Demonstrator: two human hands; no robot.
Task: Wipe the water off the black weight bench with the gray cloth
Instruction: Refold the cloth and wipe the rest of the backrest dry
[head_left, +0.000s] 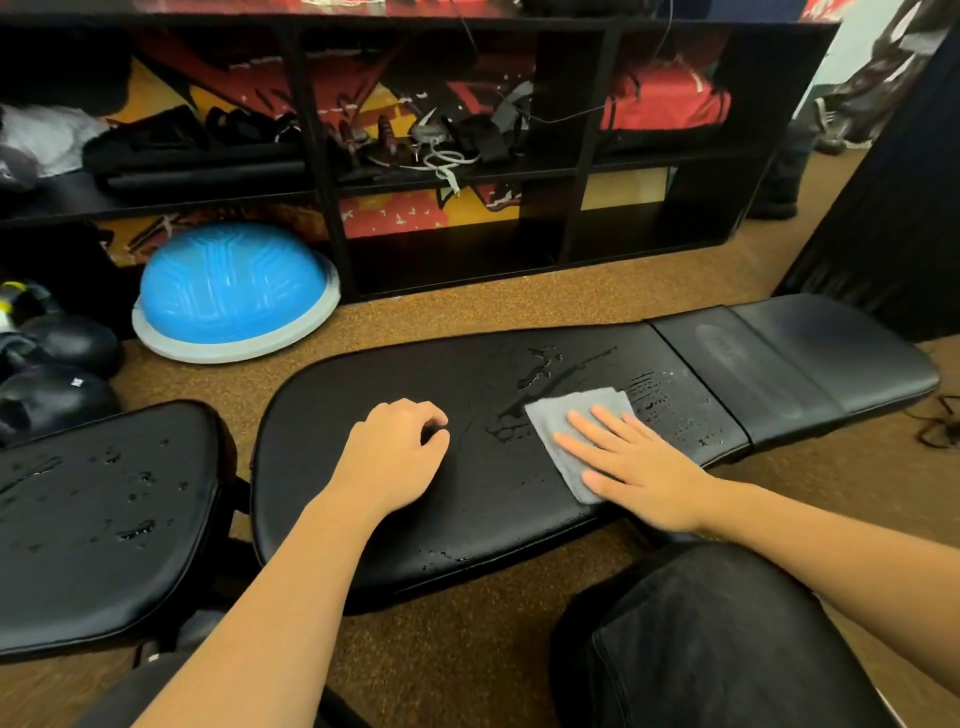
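The black weight bench (493, 499) lies across the middle of the view, its long back pad wet. Water streaks and drops (550, 369) sit on the pad beyond and to the right of the gray cloth (561, 421). My right hand (634, 467) presses flat on the cloth with straight fingers, near the pad's right end. My left hand (395, 457) rests on the pad to the left of the cloth, fingers loosely curled and holding nothing. The separate seat pad (104, 525) at the left carries several water drops.
A blue half-ball trainer (234, 291) sits on the brown floor behind the bench. A black shelf unit (587, 171) with straps and bags runs along the back. Dark kettlebells (57, 364) stand at far left. My knee (717, 639) in black fabric is at lower right.
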